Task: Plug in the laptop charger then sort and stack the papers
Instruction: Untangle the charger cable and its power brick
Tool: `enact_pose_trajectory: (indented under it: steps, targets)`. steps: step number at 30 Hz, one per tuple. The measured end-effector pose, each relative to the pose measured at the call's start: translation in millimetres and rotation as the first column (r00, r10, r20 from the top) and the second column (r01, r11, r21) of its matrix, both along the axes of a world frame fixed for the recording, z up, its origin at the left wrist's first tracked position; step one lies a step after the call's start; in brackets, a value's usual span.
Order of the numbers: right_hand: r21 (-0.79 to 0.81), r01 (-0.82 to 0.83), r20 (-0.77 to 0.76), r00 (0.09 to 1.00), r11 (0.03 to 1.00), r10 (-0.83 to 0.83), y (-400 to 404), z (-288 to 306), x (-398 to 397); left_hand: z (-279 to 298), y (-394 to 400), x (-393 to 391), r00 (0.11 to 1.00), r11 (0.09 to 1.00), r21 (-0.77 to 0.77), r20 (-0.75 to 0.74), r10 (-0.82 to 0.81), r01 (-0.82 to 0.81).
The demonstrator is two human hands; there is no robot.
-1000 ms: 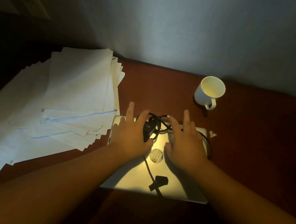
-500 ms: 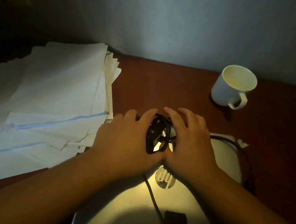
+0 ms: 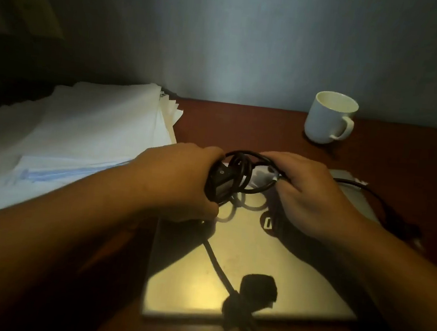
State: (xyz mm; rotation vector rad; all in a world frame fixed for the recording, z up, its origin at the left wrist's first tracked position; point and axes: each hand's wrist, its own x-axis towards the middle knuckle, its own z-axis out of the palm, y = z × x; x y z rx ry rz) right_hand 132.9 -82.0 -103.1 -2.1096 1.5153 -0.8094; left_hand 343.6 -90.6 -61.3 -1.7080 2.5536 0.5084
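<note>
A closed silver laptop (image 3: 249, 273) lies on the brown desk in front of me. Above its far half I hold the black charger: my left hand (image 3: 180, 180) grips the charger brick (image 3: 219, 185), and my right hand (image 3: 308, 193) holds the coiled cable (image 3: 249, 174) beside it. One cable strand runs down the lid to a black plug (image 3: 258, 290) near the front edge. Another strand trails off to the right of the laptop. A loose, uneven pile of white papers (image 3: 80, 137) covers the desk's left side.
A white mug (image 3: 327, 117) stands at the back right of the desk (image 3: 243, 127), close to the grey wall. The room is dim, and the far left is dark. A small white scrap lies by the laptop's far right corner.
Both hands have gone from resting flat on the charger to gripping it and lifting the brick and coil off the lid. The view has moved closer.
</note>
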Motion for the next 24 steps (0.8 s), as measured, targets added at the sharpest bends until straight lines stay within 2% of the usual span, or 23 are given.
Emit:
enact_pose_trajectory:
  steps: [6,11,16,19,24]
  targets:
    - [-0.072,0.122,-0.027,0.992,0.990,-0.125,33.0,14.0,26.6,3.4,42.6,38.6,0.984,1.000,0.018,-0.180,0.018,-0.015]
    - [-0.112,0.180,0.027,0.984,0.977,-0.178,46.3,29.3,38.1,7.1,66.1,57.2,0.943,1.000,0.017,-0.333,0.018,-0.014]
    - [-0.149,0.226,-0.088,0.967,0.963,-0.241,45.7,39.1,44.8,6.8,71.2,72.1,0.826,0.998,0.056,-0.563,0.036,-0.005]
    - [-0.179,0.251,-0.140,0.950,0.951,-0.277,42.4,42.0,54.2,9.5,72.2,75.1,0.721,0.995,0.097,-0.690,0.062,0.008]
    - [-0.134,0.190,-0.186,0.959,0.973,-0.213,46.3,40.6,66.0,10.7,74.8,73.5,0.634,0.992,0.125,-0.766,0.112,-0.024]
